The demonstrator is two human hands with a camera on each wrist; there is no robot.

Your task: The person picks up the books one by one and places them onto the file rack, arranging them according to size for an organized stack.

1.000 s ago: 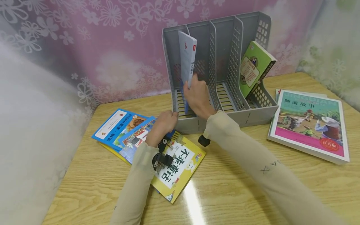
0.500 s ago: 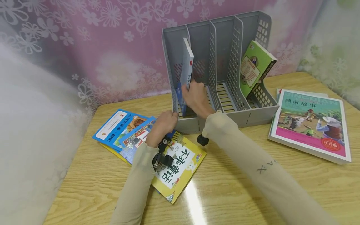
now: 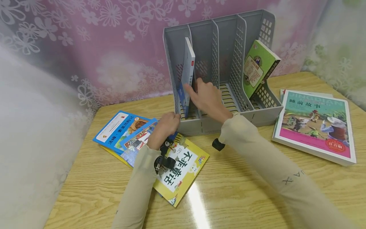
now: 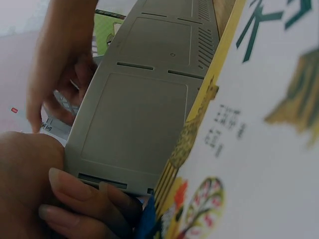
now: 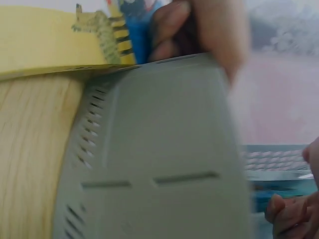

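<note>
A thin blue-and-white book (image 3: 188, 73) stands upright, slightly tilted, in the leftmost compartment of the grey file rack (image 3: 226, 119). My right hand (image 3: 207, 95) is just right of it, the thumb apart from the other fingers and overlapping the spine in the head view. With curled fingers my left hand (image 3: 168, 124) grips the rack's front left corner; its fingertips (image 4: 67, 184) show there in the left wrist view. Under the left forearm lies a yellow book (image 3: 186, 165), beside overlapping blue-covered books (image 3: 120, 127). A green book (image 3: 258, 68) leans in the rightmost compartment.
On the right of the wooden table (image 3: 243, 190) lies a stack topped by a thick picture-cover book (image 3: 315, 124). Flowered curtain (image 3: 123, 47) hangs close behind the rack. Thin dividers (image 3: 215, 51) separate its compartments.
The book has sunk lower into the leftmost compartment. My right hand has come off it, shifting right with the thumb and fingers spread apart. My left hand stays at the rack's corner.
</note>
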